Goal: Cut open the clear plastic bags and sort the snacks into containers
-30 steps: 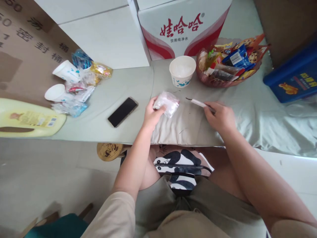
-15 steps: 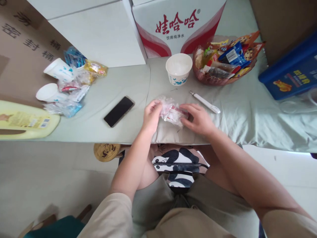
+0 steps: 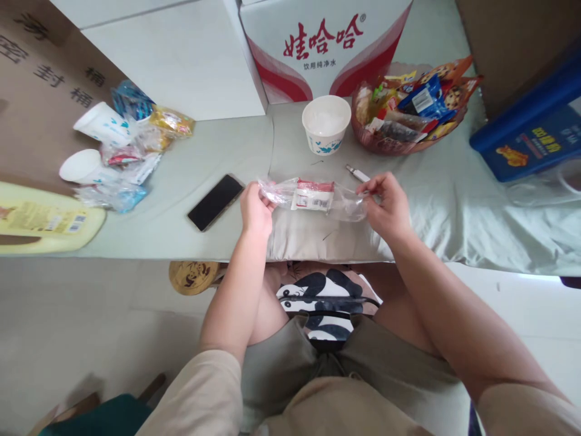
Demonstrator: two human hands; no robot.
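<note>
Stretched between my two hands is a clear plastic wrapper (image 3: 315, 195) with a red-and-white printed middle; whether anything is inside I cannot tell. My left hand (image 3: 258, 209) pinches its left end, and my right hand (image 3: 387, 204) pinches the right end. Behind my right hand lies a white pen-like tool (image 3: 357, 174), partly covered by the fingers. A black phone (image 3: 215, 203) rests on the cloth just left of my left hand. Beyond the wrapper stands a white paper bowl (image 3: 326, 127) with blue print.
At the right back, a basket (image 3: 376, 139) holds several packaged snacks. Paper cups (image 3: 88, 166) lie tipped among crumpled wrappers (image 3: 129, 158) at the left, near a yellow jug (image 3: 91, 227). Boxes (image 3: 327, 48) line the back, and a blue container (image 3: 521, 133) stands at the right.
The bunched wrapper is now pulled out lengthwise, showing its printed middle. My left hand has moved left and my right hand right, its fingers closing on the end.
</note>
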